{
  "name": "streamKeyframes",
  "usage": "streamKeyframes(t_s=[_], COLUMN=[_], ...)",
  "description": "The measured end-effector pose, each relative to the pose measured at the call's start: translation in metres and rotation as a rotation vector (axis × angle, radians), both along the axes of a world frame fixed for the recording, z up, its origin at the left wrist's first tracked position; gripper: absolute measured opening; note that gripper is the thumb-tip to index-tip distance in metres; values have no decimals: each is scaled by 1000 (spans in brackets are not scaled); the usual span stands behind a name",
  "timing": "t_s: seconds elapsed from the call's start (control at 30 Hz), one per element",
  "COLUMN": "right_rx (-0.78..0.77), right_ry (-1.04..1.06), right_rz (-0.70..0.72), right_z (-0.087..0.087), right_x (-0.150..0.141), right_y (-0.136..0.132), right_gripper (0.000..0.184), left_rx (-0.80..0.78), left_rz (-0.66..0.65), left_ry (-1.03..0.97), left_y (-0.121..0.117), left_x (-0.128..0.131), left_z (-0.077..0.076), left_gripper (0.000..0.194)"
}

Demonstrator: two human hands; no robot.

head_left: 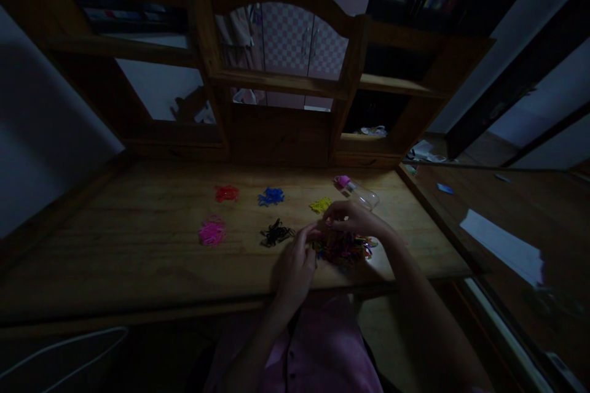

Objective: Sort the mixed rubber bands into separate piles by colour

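Observation:
A mixed heap of multicoloured rubber bands (pixel 346 249) lies on the wooden desk, near its front edge. My right hand (pixel 357 219) arches over the heap from the right, its fingers pinched together at the upper left of the pile. Against the heap's left side is my left hand (pixel 299 265), its fingers pressed together and curled near the right fingertips. Whatever the fingers hold is too small and dark to make out. Sorted by colour, separate little piles lie around: yellow bands (pixel 321 204), black bands (pixel 276 233), blue bands (pixel 271 196), red bands (pixel 227 193) and pink bands (pixel 212 231).
Behind the yellow pile a clear bottle with a pink cap (pixel 343 181) lies on its side. A wooden shelf unit (pixel 281 135) rises along the desk's back edge. To the right, a lower brown surface holds a white paper sheet (pixel 502 249) and a small blue card (pixel 444 188).

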State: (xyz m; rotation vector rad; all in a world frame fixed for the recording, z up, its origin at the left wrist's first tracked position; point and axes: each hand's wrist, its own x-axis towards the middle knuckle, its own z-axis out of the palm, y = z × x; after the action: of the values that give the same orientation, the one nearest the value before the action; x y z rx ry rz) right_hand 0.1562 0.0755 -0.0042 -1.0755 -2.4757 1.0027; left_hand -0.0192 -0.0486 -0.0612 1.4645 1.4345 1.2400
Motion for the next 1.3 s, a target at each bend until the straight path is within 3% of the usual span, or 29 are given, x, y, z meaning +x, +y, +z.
streamKeyframes(t_s=[0.23, 0.53, 0.73, 0.8, 1.0, 1.13, 1.2, 1.3], right_rx=[-243, -253, -444, -352, 129, 278, 304, 291], right_ry=[141, 103, 243, 269, 179, 86, 69, 28], right_rz=[-39, 31, -38, -114, -345, -433, -435, -248], right_z=[-7, -7, -15, -20, -26, -24, -21, -15], right_x=[21, 7, 7, 8, 3, 2, 3, 5], right_y=[8, -12, -4, 4, 18, 15, 10, -1], right_gripper=[21, 21, 32, 30, 15, 19, 19, 15], left_rx=[-7, 25, -10, -13, 23, 27, 34, 42], left_rz=[-4, -46, -24, -30, 1, 32, 44, 54], left_ry=[7, -19, -16, -41, -86, -134, -180, -246], left_y=[1, 0, 3, 4, 6, 7, 7, 9], left_x=[0, 0, 1, 1, 2, 0, -1, -2], left_z=[-3, 4, 0, -1, -8, -15, -16, -17], left_gripper=[50, 38, 37, 37, 33, 31, 31, 32])
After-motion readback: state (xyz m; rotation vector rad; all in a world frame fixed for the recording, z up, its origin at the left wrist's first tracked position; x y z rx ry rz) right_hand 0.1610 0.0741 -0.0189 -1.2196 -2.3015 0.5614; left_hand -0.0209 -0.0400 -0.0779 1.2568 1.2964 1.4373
